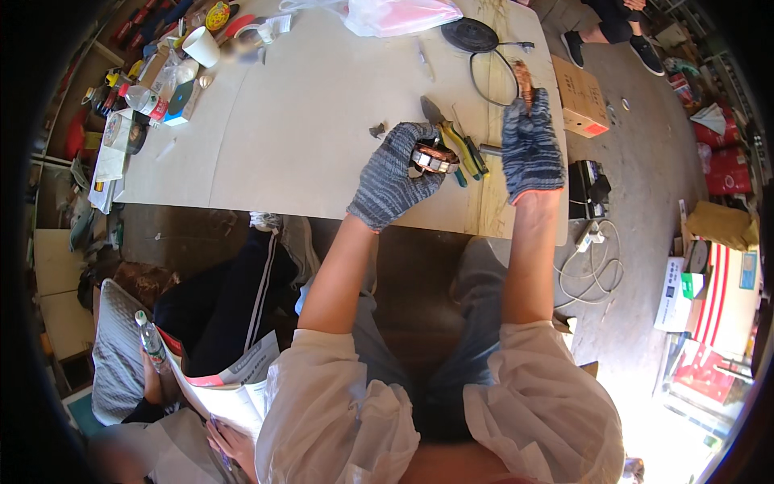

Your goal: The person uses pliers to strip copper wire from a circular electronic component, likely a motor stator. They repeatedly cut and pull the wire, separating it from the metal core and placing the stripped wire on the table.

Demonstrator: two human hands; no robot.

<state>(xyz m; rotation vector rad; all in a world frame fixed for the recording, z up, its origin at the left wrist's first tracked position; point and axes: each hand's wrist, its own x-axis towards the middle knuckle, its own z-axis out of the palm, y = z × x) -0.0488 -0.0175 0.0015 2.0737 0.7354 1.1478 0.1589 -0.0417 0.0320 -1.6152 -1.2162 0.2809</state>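
2 grey-and-black knitted gloves cover my hands above the pale worktop. My left hand is near the front edge, its fingers curled around 1 ring-shaped metal core with copper-coloured windings. The core is held just over the worktop's near side, in front of the yellow-handled pliers. My right hand reaches farther out, its fingers pressed together on 1 copper-coloured bundle that sticks out beyond them; I cannot tell exactly how each finger grips it.

Between my 2 hands lie the pliers, and 1 short metal rod shows just beside my right glove. Near my left knuckles sits 1 small dark scrap. Toward the far edge are 1 black disc-shaped reel with a dark cord and 1 pink-and-white plastic bag. On the far left stand 1 white cup and 1 red-capped bottle, set among clutter.

On the floor to my right is 1 cardboard box. At my lower left, 1 seated person holds an open newspaper.
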